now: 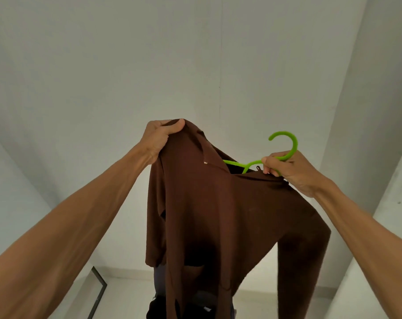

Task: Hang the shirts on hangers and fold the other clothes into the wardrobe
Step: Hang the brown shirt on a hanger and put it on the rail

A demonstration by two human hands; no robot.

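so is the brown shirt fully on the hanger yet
Only partly: green hanger sits under one shoulder; left hand holds brown shirt bunched.

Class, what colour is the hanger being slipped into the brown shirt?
Bright green: the hanger shows best in the head view, its hook above the right hand.

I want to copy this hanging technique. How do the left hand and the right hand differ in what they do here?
The left hand bunches the brown shirt in a fist at its top; the right hand pinches the green hanger just below its hook. The left hand sits higher than the right. The hanger's arm near the left hand is bare; the one by the right hand is under cloth. Both hands are closed and raised.
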